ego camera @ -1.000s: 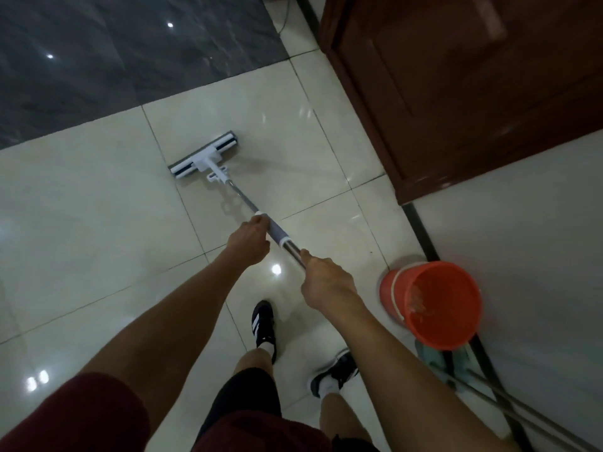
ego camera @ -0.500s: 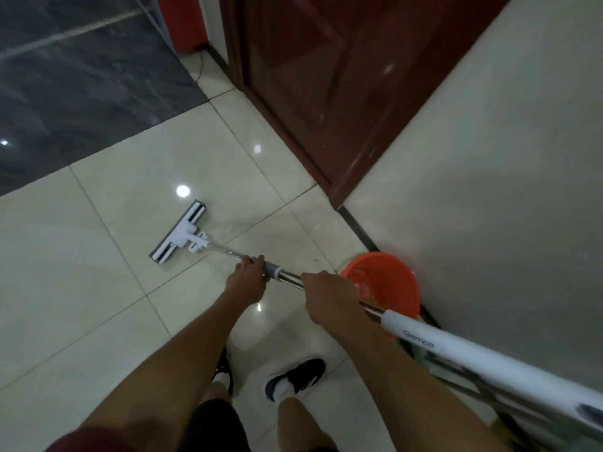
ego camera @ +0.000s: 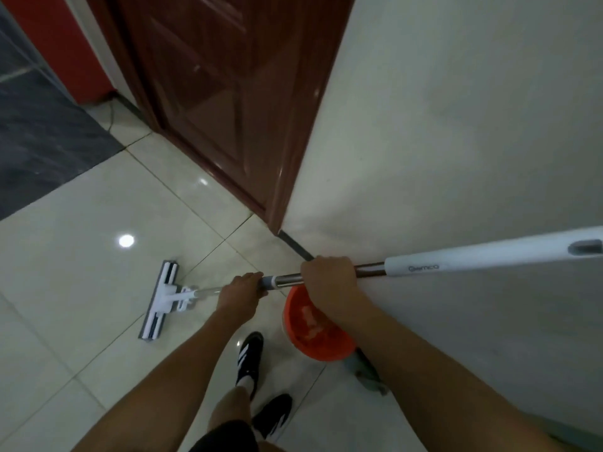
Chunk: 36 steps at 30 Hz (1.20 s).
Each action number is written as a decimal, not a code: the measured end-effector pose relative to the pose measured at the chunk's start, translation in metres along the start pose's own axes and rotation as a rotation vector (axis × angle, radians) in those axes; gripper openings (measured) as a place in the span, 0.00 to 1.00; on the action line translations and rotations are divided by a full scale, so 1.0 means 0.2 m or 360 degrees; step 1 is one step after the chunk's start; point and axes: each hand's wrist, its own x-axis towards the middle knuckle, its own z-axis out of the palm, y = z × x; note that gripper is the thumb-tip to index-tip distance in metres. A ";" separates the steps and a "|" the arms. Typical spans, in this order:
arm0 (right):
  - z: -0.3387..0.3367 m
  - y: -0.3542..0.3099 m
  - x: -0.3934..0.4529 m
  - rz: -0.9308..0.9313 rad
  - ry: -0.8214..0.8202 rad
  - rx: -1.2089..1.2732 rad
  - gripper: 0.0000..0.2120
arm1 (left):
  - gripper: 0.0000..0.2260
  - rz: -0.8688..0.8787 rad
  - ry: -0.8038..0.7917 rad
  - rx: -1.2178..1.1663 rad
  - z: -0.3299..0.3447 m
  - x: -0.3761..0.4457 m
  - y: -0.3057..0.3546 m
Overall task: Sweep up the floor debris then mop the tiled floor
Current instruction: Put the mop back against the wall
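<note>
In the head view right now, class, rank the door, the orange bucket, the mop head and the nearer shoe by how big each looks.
1. Door
2. Orange bucket
3. Mop head and nearer shoe: look about alike, so unranked.

Glossy cream ceramic floor tiles (ego camera: 81,249) covered most of the ground, divided by thin grout lines running diagonally. A bright round reflection of a ceiling light (ego camera: 126,240) shone on one tile, with a fainter glint nearer the door. To the far left lay a patch of dark grey marbled flooring (ego camera: 42,138). A dark reddish-brown panelled wooden door (ego camera: 222,102) stood in its matching frame, its surface polished enough to catch highlights. Beside it rose a plain off-white painted wall (ego camera: 456,125), edged at its foot by a narrow black skirting strip (ego camera: 295,244). Beyond the door, a red upright panel (ego camera: 62,50) met the floor.
</note>
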 end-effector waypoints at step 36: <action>-0.94 0.75 0.50 -0.0254 0.0220 -0.1121 0.13 | 0.13 0.0170 0.0219 -0.0550 -0.52 0.87 0.91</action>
